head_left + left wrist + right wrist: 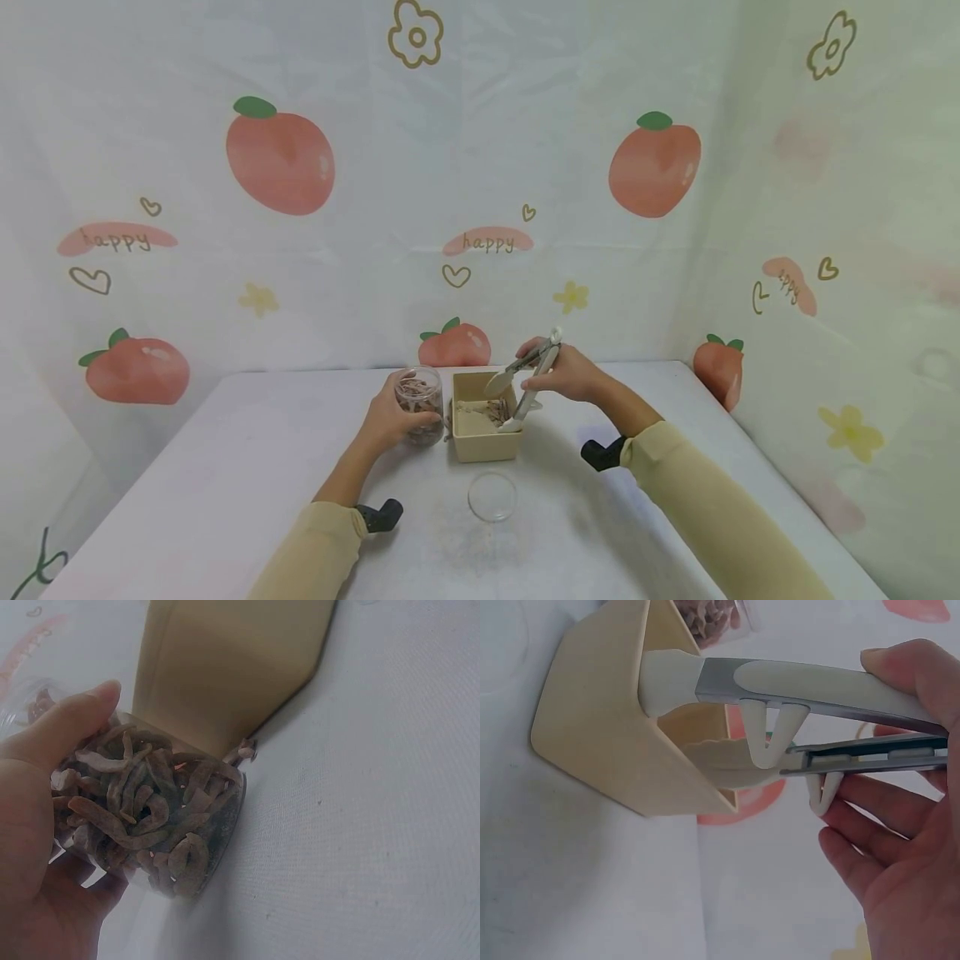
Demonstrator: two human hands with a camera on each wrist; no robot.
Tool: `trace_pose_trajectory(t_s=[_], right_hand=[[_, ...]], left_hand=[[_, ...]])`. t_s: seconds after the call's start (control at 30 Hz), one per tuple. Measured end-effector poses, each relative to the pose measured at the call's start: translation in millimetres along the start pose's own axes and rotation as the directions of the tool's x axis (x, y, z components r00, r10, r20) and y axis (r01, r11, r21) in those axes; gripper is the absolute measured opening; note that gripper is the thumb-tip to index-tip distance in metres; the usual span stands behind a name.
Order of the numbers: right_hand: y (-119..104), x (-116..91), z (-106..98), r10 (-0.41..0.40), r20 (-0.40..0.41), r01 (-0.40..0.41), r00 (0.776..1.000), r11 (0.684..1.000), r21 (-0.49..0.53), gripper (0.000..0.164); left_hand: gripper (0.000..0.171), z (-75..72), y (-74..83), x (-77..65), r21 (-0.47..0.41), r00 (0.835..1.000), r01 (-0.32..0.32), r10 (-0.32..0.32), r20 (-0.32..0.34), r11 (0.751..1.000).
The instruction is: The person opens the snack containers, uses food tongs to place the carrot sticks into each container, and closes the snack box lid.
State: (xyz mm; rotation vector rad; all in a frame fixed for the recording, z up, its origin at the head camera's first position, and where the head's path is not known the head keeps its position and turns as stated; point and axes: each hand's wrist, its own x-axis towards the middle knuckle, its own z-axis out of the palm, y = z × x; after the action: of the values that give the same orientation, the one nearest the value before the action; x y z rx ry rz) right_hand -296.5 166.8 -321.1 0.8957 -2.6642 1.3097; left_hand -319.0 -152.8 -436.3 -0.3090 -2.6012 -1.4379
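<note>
My left hand (392,418) grips a clear jar (431,433) filled with brownish dried strips (150,802), standing on the table left of a beige box (486,447). My right hand (570,372) holds a pair of tongs (542,367) with pale tips and grey metal arms. The tongs are spread, their tips down in the box, as the right wrist view shows too. A small heap of strips (497,412) lies in the box near one tip. Whether the tips touch any strips I cannot tell.
A clear round lid (492,497) lies on the white-covered table (300,450) in front of the box. A few strips (244,750) lie beside the jar's base, against the box. Fruit-printed white sheets (360,208) hang behind and at the sides.
</note>
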Motion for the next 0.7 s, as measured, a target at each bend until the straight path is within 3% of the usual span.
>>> trace_pose_trajectory(t_s=[0.2,0.7], right_hand=[[19,6,4,-0.016,-0.013,0.016,1.0,0.999,-0.043,0.04],[22,12,15,-0.019,-0.081,0.004,0.997,0.983,-0.182,0.033]], left_hand=[[0.101,-1.4,1.7,-0.5,0.003,1.0,0.005,-0.005,0.0,1.0],[0.101,-0.6,0.9,-0.6,-0.005,1.0,-0.014,0.014,-0.004,1.0]])
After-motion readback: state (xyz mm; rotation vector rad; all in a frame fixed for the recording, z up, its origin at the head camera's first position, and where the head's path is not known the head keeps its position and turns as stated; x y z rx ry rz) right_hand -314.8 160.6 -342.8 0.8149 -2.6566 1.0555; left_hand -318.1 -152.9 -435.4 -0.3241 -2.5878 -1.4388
